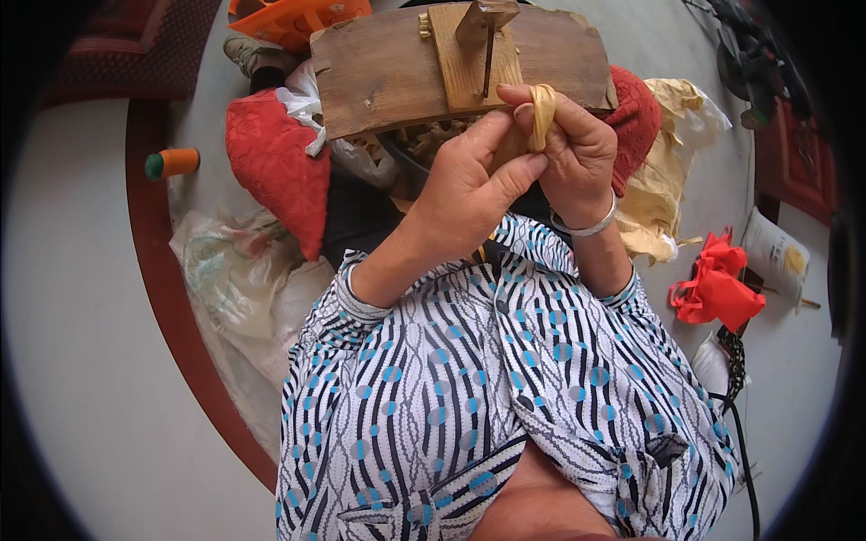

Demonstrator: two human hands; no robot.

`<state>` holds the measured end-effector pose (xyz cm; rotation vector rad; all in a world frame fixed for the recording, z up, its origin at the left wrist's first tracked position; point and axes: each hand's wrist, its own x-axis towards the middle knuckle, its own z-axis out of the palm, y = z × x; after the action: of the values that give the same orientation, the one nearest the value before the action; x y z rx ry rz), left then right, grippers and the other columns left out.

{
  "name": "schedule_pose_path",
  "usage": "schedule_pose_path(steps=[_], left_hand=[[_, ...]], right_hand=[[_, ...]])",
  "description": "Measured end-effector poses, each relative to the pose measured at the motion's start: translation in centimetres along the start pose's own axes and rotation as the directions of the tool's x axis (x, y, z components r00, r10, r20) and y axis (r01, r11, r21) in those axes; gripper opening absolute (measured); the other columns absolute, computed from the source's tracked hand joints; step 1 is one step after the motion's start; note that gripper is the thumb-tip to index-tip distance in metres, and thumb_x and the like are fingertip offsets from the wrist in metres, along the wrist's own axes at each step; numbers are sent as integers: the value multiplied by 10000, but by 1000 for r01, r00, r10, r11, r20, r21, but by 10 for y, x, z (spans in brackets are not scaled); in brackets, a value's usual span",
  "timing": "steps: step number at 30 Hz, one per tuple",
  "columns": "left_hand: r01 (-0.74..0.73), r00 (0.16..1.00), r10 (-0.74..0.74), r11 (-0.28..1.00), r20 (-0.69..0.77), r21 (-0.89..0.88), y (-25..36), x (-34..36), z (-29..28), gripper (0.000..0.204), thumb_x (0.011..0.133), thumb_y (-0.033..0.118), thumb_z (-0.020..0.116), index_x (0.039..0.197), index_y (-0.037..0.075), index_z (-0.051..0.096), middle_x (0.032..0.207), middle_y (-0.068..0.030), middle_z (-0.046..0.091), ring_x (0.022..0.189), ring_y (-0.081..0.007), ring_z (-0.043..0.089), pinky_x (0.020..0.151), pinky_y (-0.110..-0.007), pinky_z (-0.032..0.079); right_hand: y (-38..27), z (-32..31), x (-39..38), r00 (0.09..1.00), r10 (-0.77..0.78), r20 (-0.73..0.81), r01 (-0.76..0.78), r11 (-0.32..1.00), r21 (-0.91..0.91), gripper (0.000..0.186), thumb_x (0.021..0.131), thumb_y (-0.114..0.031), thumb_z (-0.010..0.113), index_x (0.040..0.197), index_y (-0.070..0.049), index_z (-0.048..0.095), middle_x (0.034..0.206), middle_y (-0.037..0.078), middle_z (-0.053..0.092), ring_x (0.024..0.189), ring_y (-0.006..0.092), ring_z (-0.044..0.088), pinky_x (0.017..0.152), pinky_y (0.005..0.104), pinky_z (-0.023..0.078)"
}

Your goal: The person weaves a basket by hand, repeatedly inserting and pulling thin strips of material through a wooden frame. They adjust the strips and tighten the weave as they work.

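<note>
The loop [540,117], a yellow twisted band, is at upper centre-right of the frame, wrapped around a finger of the right hand [577,153]. The right fingers are bunched closely and hold it. The left hand [460,185] faces it with thumb and forefinger parted; whether they pinch part of the band cannot be determined.

Hazards, as judged:
- Slackening: if the right fingers relax, the loop may unwind.
- Loss: a slipped loop may drop toward the bits [433,140] below the board [370,86], upper centre.
- Injury or snagging: the rod [490,63] on the block [448,68] stands just beside the right fingertips; a careless upward movement may strike it.
- Tearing: excessive tension may split the band.
</note>
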<state>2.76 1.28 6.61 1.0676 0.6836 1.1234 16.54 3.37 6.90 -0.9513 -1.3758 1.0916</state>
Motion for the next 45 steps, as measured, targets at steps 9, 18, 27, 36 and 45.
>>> schedule_pose_path(steps=[9,18,27,36,45], left_hand=[[187,982,-188,982,-18,-14,-25,1,-20,110,916,49,572,1012,-6,573,791,-34,614,644,-141,582,558,-282,444],[-291,875,461,259,147,921,-42,-16,-33,242,756,0,633,993,42,604,820,-100,630,692,-288,623,587,-370,486],[177,936,-99,962,-337,209,-59,-26,-5,138,908,49,568,1034,5,602,838,-34,629,715,-100,591,605,-261,471],[386,911,-410,882,-36,-271,-56,-31,-17,130,961,116,561,1007,4,608,748,47,538,657,-17,469,575,-179,395],[-178,933,357,333,51,926,-54,-30,-30,200,750,67,645,951,57,638,787,-62,629,638,-260,567,564,-350,463]], right_hand=[[25,-7,3,973,-208,98,224,760,-610,146,845,-135,632,970,-104,701,840,69,669,696,273,632,631,340,483],[43,-7,-29,971,187,151,-128,935,-331,87,845,-90,598,826,-20,646,846,112,625,760,288,601,670,339,473],[59,8,-33,995,-98,-21,72,845,-530,135,888,-87,545,933,-36,661,1039,122,635,877,313,634,760,382,482],[57,2,-33,994,-102,-24,82,901,-426,128,856,-54,560,904,-9,670,1083,113,643,872,289,656,764,377,494],[47,-20,-32,953,86,290,141,723,-677,110,844,-204,649,805,-103,666,881,18,647,811,222,592,767,342,410]])
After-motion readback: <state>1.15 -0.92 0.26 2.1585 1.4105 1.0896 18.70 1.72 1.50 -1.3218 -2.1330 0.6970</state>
